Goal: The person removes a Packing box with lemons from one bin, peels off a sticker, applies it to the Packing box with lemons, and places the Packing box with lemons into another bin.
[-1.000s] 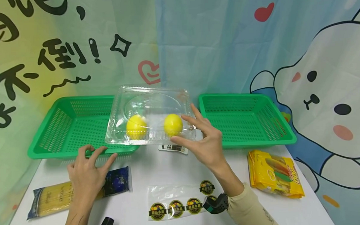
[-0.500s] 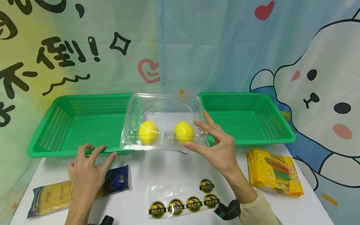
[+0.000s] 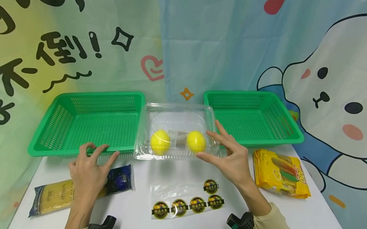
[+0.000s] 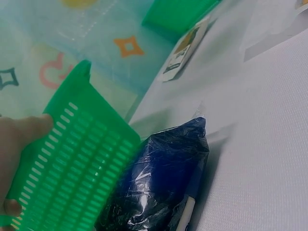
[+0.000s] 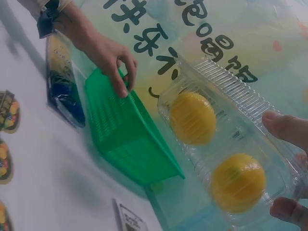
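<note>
My right hand (image 3: 230, 160) grips the right end of a clear plastic clamshell box (image 3: 179, 116), thumb on the near edge and fingers along the side. The box hangs tilted above the table, between two green baskets. Inside it, two lemons (image 3: 160, 142) lie apart along the near side. In the right wrist view, thumb and fingers (image 5: 288, 211) pinch the box's end. My left hand (image 3: 88, 175) holds the near rim of the left green basket (image 3: 108, 127); the left wrist view shows a digit pressed on its slotted outer wall.
A bag of spaghetti (image 3: 120, 179) lies under my left hand. A plastic sheet of round fruit stickers (image 3: 179, 208) is at the front. The right green basket (image 3: 250, 125) stands behind a yellow snack pack (image 3: 279, 173). A small printed packet (image 4: 185, 50) lies between the baskets.
My right hand has carried the box with the lemons rightward and lower, from over the left basket to between the baskets. The left hand stays on its basket rim.
</note>
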Available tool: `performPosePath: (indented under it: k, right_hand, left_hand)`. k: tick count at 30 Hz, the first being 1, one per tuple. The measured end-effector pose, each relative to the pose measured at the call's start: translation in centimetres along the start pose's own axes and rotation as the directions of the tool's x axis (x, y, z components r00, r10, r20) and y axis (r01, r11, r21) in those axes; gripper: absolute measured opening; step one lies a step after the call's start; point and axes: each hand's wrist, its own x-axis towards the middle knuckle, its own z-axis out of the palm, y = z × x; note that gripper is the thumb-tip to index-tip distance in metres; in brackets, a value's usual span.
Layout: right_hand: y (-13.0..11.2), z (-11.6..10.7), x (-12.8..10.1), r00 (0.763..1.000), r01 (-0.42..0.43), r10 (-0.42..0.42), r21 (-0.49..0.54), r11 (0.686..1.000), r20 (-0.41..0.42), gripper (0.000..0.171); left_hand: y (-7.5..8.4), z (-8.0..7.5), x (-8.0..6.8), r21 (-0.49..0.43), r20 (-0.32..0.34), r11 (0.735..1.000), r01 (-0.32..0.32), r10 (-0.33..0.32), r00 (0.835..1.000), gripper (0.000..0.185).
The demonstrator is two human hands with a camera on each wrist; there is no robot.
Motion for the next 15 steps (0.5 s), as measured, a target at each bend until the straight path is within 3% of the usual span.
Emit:
performPosePath:
  k: [15]
  right_hand:
    - [1.7,-0.2,-2.6,0.999,-0.032,0.032,-0.043,0.999,0.005,0.067]
  left_hand:
    - [-0.1,0.0,0.1,-0.004,0.009,1.0,0.005,-0.005,1.0,0.088]
